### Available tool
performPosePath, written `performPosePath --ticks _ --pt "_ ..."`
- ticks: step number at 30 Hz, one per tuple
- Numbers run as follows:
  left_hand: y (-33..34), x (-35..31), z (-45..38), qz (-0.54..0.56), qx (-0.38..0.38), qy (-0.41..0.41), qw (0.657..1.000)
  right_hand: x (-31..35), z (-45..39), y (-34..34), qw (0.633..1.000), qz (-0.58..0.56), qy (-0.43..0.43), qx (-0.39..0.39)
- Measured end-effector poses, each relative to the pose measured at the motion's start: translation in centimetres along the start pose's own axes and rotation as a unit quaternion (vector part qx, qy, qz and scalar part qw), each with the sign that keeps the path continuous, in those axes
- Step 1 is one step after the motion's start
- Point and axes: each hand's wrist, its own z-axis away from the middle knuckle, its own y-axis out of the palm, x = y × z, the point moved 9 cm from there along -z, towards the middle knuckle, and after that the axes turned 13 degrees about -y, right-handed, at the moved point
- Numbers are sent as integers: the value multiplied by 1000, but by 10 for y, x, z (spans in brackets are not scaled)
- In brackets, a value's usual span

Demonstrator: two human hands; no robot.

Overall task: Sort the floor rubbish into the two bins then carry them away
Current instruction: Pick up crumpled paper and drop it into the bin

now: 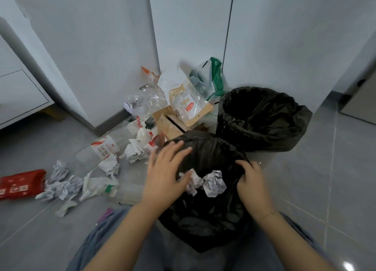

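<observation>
Over on the far left, a red packet point(21, 184) lies flat on the grey floor point(335, 179), its long side running left to right. Just beside it sits a cluster of crumpled paper balls point(63, 184), and a torn white tissue point(66, 207) lies a little nearer the camera. Next along, a clear plastic bottle point(122, 191) with a green band lies on its side, its length running left to right, its cap end hidden under white scraps. Behind it a clear cup with a red and white label point(104, 147) is tipped over, its axis running diagonally toward the wall. Further back, against the white wall, a heap of clear bags, a brown cardboard box point(169, 124) and a green and white bag point(215, 75) piles up.

Now the left hand point(166, 169): fingers spread and straight, hovering over the near bin point(203, 220), blurred, holding nothing. Inside that black-lined bin lie two crumpled paper balls point(213, 182). The right hand point(251, 179) pinches the black liner at the bin's right rim, fingers curled on it. Behind, touching the near bin, the second bin point(262, 120) stands upright, its black liner wide open.
</observation>
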Motion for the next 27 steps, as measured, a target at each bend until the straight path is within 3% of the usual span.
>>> performPosePath --ticks 2,5,7,11,15,18,22,24,27 --pt "-8 39 1 -22 -19 -120 992 10 -3 6 999 34 8 -5" --pt "18 69 5 112 128 -237 956 31 -10 9 988 140 -68 2" --pt "26 61 -4 172 155 -232 945 43 -17 14 972 186 -138 31" --pt "35 52 -23 196 168 -247 934 45 -22 38 920 276 -207 188" --pt "35 53 -27 202 147 -247 936 74 -6 85 856 192 -320 358" --pt "34 53 -27 217 131 -245 936 58 -1 137 780 251 -283 498" --pt "36 57 -22 234 108 -252 933 7 5 179 677 335 -210 621" --pt "38 58 -21 235 104 -259 931 -8 8 188 659 343 -184 643" --pt "41 59 -22 226 103 -262 933 -4 4 190 676 325 -165 640"
